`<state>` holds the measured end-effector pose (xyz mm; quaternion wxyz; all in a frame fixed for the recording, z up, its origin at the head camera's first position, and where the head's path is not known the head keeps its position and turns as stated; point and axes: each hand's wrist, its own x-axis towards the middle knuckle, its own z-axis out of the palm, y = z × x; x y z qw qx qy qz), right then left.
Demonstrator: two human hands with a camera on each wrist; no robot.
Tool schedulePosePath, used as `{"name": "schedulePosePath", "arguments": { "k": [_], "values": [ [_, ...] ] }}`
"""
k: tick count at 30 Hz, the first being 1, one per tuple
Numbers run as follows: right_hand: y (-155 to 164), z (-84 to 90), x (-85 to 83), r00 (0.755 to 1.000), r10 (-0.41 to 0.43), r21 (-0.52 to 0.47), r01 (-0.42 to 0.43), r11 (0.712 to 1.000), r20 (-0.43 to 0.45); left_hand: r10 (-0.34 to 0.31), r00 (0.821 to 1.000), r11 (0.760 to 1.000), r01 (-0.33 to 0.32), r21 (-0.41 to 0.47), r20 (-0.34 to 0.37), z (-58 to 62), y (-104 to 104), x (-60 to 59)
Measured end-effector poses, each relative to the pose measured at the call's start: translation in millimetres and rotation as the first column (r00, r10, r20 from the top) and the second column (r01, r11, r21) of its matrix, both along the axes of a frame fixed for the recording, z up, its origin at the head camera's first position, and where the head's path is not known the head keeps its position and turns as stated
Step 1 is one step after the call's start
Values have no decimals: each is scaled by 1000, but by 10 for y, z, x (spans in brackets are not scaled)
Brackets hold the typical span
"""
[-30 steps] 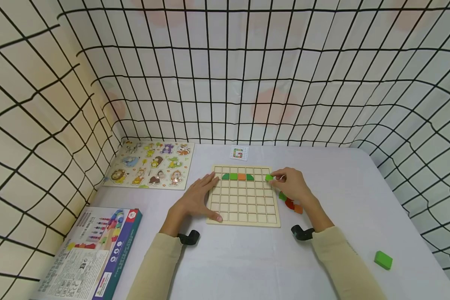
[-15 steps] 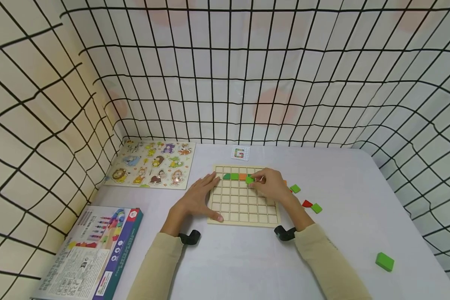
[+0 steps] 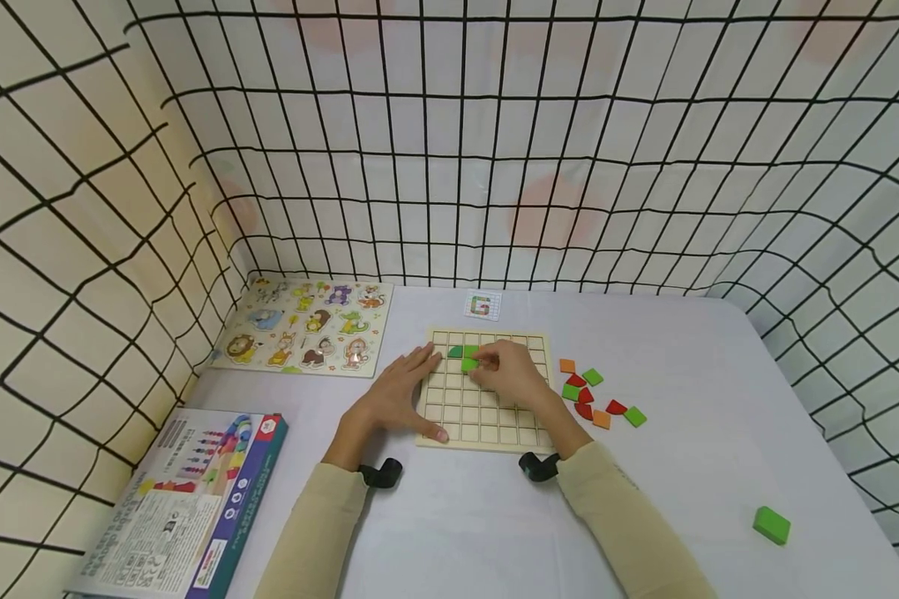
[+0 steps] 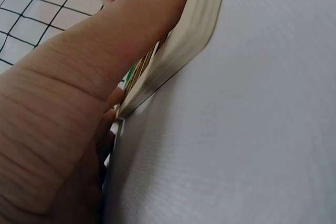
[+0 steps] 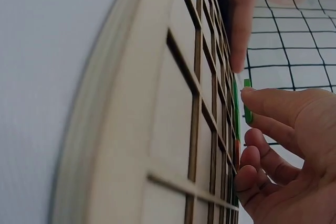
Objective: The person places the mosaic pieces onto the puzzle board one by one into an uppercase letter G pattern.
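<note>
Nearest us, on the left of the desk (image 3: 457,524), we see a toy box (image 3: 183,507); far to the right lies a lone green block (image 3: 772,525); between them both sleeves reach forward. The left hand (image 3: 393,399) lies flat with straight fingers on the left edge of the grid board (image 3: 487,428), its thumb along the near corner; the left wrist view shows that thumb against the board's rim. The right hand (image 3: 513,376) hovers over the board's upper rows and pinches a green tile (image 3: 469,363) between thumb and forefinger; in the right wrist view the tile (image 5: 247,103) stands on edge at the fingertips, just above the grid, and we cannot tell whether it touches. Just beyond it, green pieces (image 3: 462,352) sit in the board's second row; the hand hides the rest of that row. Right of the board, loose tiles (image 3: 595,395) in orange, green and red lie close together. Farther back lies a small card (image 3: 482,305); at the far left corner, an animal puzzle (image 3: 303,326); netting (image 3: 449,141) walls the desk.
</note>
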<state>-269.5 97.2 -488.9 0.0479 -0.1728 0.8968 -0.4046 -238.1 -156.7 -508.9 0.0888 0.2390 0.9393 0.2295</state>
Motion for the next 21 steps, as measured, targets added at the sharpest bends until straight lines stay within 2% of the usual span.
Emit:
{"name": "schedulePosePath", "arguments": {
  "k": [11, 21],
  "values": [
    [-168, -10, -20, 1000, 7, 17, -8, 1000, 9, 2, 1000, 1000, -2, -5, -3, 9, -9, -17],
    [-236, -49, -41, 1000, 1, 70, -2, 998, 12, 0, 1000, 1000, 0, -1, -4, 1, -1, -14]
  ]
}}
